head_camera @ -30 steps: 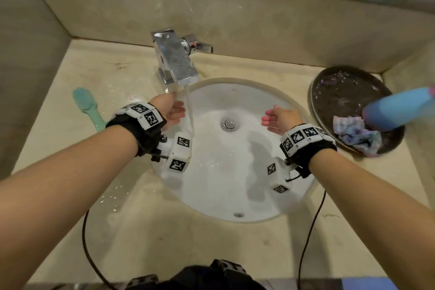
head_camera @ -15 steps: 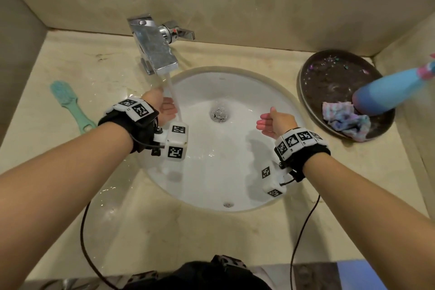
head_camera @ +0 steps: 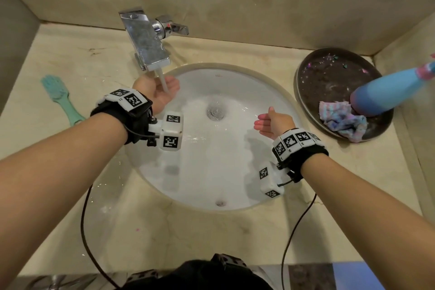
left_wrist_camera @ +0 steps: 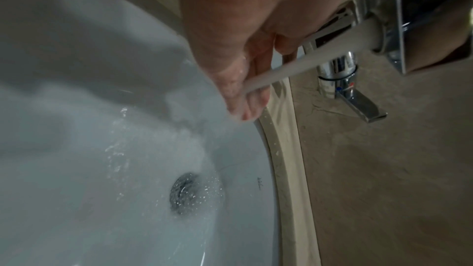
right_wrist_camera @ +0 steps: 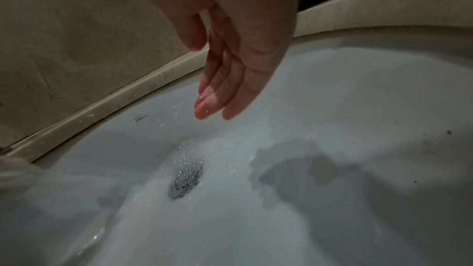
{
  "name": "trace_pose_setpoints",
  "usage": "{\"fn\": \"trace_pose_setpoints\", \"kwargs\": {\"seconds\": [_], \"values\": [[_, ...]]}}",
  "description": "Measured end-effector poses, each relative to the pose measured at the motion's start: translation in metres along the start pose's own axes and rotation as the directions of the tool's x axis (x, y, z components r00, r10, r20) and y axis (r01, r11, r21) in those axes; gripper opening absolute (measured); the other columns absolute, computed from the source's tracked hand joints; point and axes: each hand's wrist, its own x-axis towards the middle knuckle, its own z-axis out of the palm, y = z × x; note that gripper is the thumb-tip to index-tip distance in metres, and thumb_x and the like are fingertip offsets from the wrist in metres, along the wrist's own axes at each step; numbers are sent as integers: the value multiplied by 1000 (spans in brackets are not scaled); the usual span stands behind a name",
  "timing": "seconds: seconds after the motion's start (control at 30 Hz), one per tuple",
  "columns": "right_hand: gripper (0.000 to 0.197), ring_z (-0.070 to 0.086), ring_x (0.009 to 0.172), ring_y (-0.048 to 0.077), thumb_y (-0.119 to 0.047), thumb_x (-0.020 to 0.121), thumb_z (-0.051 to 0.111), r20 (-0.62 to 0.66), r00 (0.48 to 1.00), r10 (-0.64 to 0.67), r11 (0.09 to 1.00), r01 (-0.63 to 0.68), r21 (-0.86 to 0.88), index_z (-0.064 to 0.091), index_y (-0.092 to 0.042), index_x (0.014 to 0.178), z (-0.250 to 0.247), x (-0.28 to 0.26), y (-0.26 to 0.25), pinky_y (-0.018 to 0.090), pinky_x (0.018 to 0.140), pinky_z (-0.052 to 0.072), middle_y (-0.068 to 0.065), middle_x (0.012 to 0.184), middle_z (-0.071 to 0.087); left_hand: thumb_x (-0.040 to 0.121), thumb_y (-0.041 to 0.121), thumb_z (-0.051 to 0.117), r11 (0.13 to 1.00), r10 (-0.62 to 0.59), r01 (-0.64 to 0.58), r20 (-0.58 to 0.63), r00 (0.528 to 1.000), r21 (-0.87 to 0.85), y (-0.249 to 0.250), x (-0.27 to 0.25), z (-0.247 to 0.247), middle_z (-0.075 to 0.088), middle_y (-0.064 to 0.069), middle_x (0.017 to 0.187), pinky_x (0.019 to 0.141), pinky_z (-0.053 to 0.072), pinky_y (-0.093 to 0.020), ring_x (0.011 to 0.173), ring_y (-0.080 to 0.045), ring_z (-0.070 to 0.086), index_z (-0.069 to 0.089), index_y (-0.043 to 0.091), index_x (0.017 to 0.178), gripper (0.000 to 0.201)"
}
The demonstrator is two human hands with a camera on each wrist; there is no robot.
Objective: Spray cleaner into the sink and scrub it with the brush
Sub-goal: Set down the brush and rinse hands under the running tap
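Note:
The round white sink (head_camera: 211, 183) is wet, and water runs from the chrome tap (head_camera: 148, 45) toward the drain (head_camera: 215, 110). My left hand (head_camera: 164, 92) is open, palm up under the stream at the sink's back left; the water hits its fingers (left_wrist_camera: 238, 88). My right hand (head_camera: 270, 121) hangs open and wet over the sink's right side, fingers (right_wrist_camera: 217, 96) straight, holding nothing. The teal scrub brush (head_camera: 58, 96) lies on the counter left of the sink. The blue spray bottle (head_camera: 390, 92) stands on the dark tray (head_camera: 329, 73) at the right.
A crumpled multicoloured cloth (head_camera: 341, 120) lies on the tray beside the bottle. The tap's lever (head_camera: 179, 28) points right. Beige walls close in the counter (head_camera: 211, 238) at the back and both sides. Cables hang from both wrists.
My left hand has turned further under the running water with its palm up. My right hand stays over the sink's right side. The head view has shifted.

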Motion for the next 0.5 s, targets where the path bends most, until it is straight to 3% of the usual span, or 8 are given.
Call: {"fn": "trace_pose_setpoints", "kwargs": {"seconds": [0.1,0.17,0.23,0.27,0.33,0.4,0.5], "values": [[47,57,34,4,-32,103,29,8,1000,-1,1000,2,-15,54,-9,71,-2,2,1,21,58,44,-1,41,60,100,26,37,996,-13,19,-67,998,83,-1,3,-4,49,-11,79,57,49,-26,68,-19,50,51,1,85,32],[47,59,44,9,-32,103,29,11,1000,-3,1000,4,-25,54,-9,71,-2,3,0,21,58,45,-1,42,60,101,30,37,999,-23,25,-81,996,28,-2,4,-6,49,-10,78,64,50,-29,70,-18,51,52,-1,90,36],[47,58,55,13,-31,103,29,18,1000,-10,1000,10,-21,54,-8,71,-2,2,-1,21,58,45,6,56,62,102,25,36,995,-47,45,-13,999,-84,-3,3,-5,44,-10,76,67,44,-28,70,-19,44,51,-1,94,31],[46,58,55,13,-31,103,29,21,1000,-15,1000,15,-19,54,-8,71,-1,2,-2,21,58,45,8,64,60,102,23,35,993,-72,75,32,997,-89,-2,0,-4,47,-13,82,72,47,-29,77,-22,48,51,0,102,28],[46,59,43,8,-31,103,29,21,999,-24,999,25,-21,54,-9,71,-1,2,-3,20,56,45,8,68,58,102,19,31,993,-117,119,87,989,-26,0,-6,-3,50,-16,98,79,51,-29,93,-24,49,48,1,109,26],[46,56,33,3,-31,103,29,14,1000,-21,1000,21,-17,54,-9,71,0,4,-3,20,55,44,7,63,59,100,16,33,985,-161,167,105,981,-53,1,-5,-6,43,-14,94,67,51,-29,85,-21,44,44,5,99,16],[47,58,36,6,-32,103,30,8,1000,-15,1000,15,-20,55,-8,71,1,5,-3,21,57,45,1,45,61,101,21,36,995,-62,64,-32,998,70,3,4,-12,51,-10,85,60,55,-29,77,-20,53,51,3,94,25]]}}
